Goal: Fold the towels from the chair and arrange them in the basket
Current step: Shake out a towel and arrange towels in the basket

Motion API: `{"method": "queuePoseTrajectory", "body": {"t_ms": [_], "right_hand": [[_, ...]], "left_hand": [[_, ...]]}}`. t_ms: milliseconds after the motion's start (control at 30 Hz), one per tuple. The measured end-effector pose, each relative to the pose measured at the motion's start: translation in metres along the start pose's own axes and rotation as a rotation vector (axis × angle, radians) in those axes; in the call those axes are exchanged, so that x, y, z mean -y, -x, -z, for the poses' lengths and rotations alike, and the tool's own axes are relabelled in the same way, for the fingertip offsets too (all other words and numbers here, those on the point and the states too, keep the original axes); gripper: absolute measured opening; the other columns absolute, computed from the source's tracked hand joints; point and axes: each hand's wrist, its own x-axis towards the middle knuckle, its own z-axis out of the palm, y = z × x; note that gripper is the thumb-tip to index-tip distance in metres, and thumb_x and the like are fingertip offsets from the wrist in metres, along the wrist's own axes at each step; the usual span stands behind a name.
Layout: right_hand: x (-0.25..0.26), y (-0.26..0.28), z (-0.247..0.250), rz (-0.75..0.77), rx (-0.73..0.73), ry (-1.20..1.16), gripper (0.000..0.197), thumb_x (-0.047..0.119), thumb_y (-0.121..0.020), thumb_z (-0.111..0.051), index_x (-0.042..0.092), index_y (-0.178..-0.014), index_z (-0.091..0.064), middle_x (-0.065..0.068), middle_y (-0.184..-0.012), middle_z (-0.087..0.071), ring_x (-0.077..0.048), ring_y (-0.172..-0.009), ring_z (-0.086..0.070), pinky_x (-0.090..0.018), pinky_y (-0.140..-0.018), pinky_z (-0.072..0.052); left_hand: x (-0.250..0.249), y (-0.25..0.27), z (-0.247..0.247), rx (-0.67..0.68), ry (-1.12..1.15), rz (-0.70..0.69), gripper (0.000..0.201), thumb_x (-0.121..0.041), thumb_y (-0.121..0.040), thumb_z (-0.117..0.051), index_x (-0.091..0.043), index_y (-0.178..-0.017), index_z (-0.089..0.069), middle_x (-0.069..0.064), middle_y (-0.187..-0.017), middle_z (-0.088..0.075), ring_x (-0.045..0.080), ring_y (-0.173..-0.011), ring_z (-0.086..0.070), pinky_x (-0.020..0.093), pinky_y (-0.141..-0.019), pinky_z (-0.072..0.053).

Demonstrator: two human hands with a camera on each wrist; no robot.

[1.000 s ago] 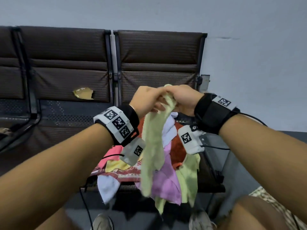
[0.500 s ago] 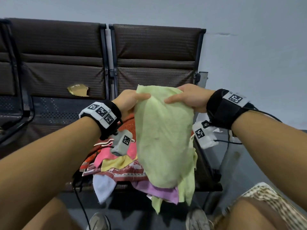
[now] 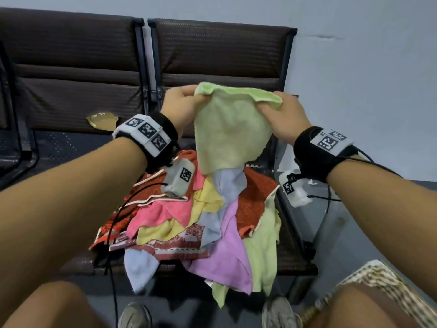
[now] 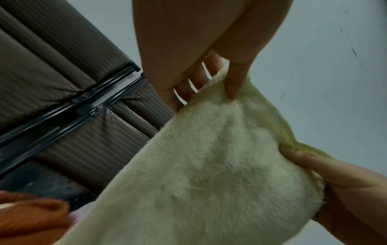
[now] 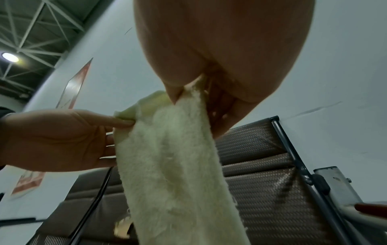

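A light green towel (image 3: 230, 136) hangs spread between my two hands above the chair seat. My left hand (image 3: 183, 102) pinches its top left corner and my right hand (image 3: 279, 114) pinches its top right corner. The left wrist view shows the thumb (image 4: 235, 79) pressed on the green towel (image 4: 209, 165). The right wrist view shows the same green towel (image 5: 171, 162) pinched by both hands. Below lies a heap of towels (image 3: 212, 221) in red, pink, yellow, purple, blue and green on the brown chair (image 3: 224, 55). No basket is in view.
A second brown chair (image 3: 71, 67) stands to the left, with a torn patch (image 3: 101, 119) in its backrest. A grey wall (image 3: 366, 79) is behind. My knees and shoes (image 3: 136, 316) are at the bottom edge. Cables from the wrist cameras hang near the heap.
My hands have moved apart, so the green towel went from a bunched strip to a spread sheet. Its lower edge has risen off the heap's front.
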Motion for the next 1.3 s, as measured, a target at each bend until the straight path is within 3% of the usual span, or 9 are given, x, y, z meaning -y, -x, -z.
{"method": "queuePoseTrajectory", "body": {"t_ms": [133,333,433,500,633,867,1100,1233,1300], "right_hand": [[-0.037,0.039,-0.023,-0.023,0.211,0.016,0.029,0.042,-0.093,-0.063,0.013,-0.092,-0.060,-0.001,-0.091,-0.067,-0.017,-0.086,-0.063,-0.034,-0.076,-0.049],[-0.091,0.107,-0.058,-0.281,0.964,0.118,0.024,0.027,-0.091,-0.071,0.004,-0.091,-0.073,-0.007,-0.079,-0.069,-0.017,-0.070,-0.064,-0.028,-0.060,-0.054],[-0.106,0.122,-0.072,-0.458,1.114,0.006,0.021,0.022,-0.089,-0.073,0.001,-0.093,-0.074,-0.005,-0.080,-0.072,-0.019,-0.070,-0.067,-0.028,-0.064,-0.056],[-0.113,0.121,-0.078,-0.516,1.106,-0.058,0.023,0.023,-0.089,-0.073,0.001,-0.096,-0.073,-0.007,-0.086,-0.074,-0.021,-0.076,-0.069,-0.034,-0.073,-0.056],[-0.126,0.104,-0.092,-0.581,0.787,-0.169,0.017,0.020,-0.088,-0.073,0.005,-0.096,-0.073,-0.009,-0.094,-0.076,-0.024,-0.082,-0.072,-0.040,-0.079,-0.058],[-0.144,0.072,-0.122,-0.499,0.389,-0.014,0.022,0.010,-0.079,-0.061,0.020,-0.060,-0.060,0.005,-0.060,-0.058,-0.017,-0.063,-0.055,-0.022,-0.055,-0.044],[-0.145,0.067,-0.138,-0.335,0.288,0.215,0.031,0.025,-0.084,-0.065,0.017,-0.115,-0.062,0.000,-0.106,-0.067,-0.021,-0.096,-0.062,-0.035,-0.088,-0.051],[-0.137,0.092,-0.129,-0.124,0.499,0.252,0.015,0.032,-0.086,-0.068,0.020,-0.089,-0.075,0.005,-0.089,-0.075,-0.015,-0.083,-0.067,-0.038,-0.084,-0.055],[-0.139,0.111,-0.124,-0.079,0.707,0.303,0.032,0.046,-0.086,-0.069,0.023,-0.107,-0.075,0.005,-0.108,-0.074,-0.015,-0.098,-0.067,-0.036,-0.095,-0.051]], "left_hand": [[0.043,0.045,0.014,0.156,-0.038,0.275,0.016,0.002,-0.089,-0.062,-0.003,-0.100,-0.073,0.014,-0.099,-0.073,0.023,-0.086,-0.071,0.035,-0.083,-0.058],[0.112,0.118,0.031,0.598,-0.371,0.688,0.023,-0.001,-0.094,-0.061,0.007,-0.115,-0.062,0.031,-0.115,-0.064,0.036,-0.097,-0.062,0.053,-0.095,-0.051],[0.127,0.128,0.031,0.717,-0.397,0.844,0.035,-0.006,-0.091,-0.066,-0.001,-0.125,-0.057,0.019,-0.102,-0.072,0.025,-0.076,-0.069,0.039,-0.073,-0.061],[0.131,0.123,0.030,0.722,-0.391,0.848,0.026,-0.008,-0.091,-0.066,-0.005,-0.117,-0.064,0.009,-0.090,-0.075,0.018,-0.067,-0.071,0.030,-0.060,-0.060],[0.155,0.094,0.022,0.457,-0.419,0.701,0.020,-0.009,-0.091,-0.064,0.001,-0.107,-0.069,0.016,-0.096,-0.070,0.027,-0.081,-0.066,0.045,-0.080,-0.057],[0.203,0.050,0.003,0.074,-0.495,0.455,0.012,-0.017,-0.088,-0.064,-0.017,-0.076,-0.067,0.000,-0.063,-0.061,0.010,-0.044,-0.054,0.016,-0.038,-0.038],[0.217,0.055,0.000,-0.058,-0.698,0.320,0.035,-0.024,-0.082,-0.068,-0.023,-0.117,-0.066,-0.007,-0.104,-0.068,0.014,-0.094,-0.062,0.024,-0.088,-0.047],[0.208,0.084,0.004,0.188,-0.567,0.273,0.016,-0.020,-0.081,-0.075,-0.021,-0.097,-0.071,-0.007,-0.088,-0.071,0.011,-0.081,-0.065,0.028,-0.079,-0.052],[0.209,0.101,0.010,0.425,-0.616,0.305,0.033,-0.028,-0.078,-0.081,-0.021,-0.108,-0.071,-0.006,-0.106,-0.071,0.012,-0.097,-0.066,0.028,-0.090,-0.052]]}}
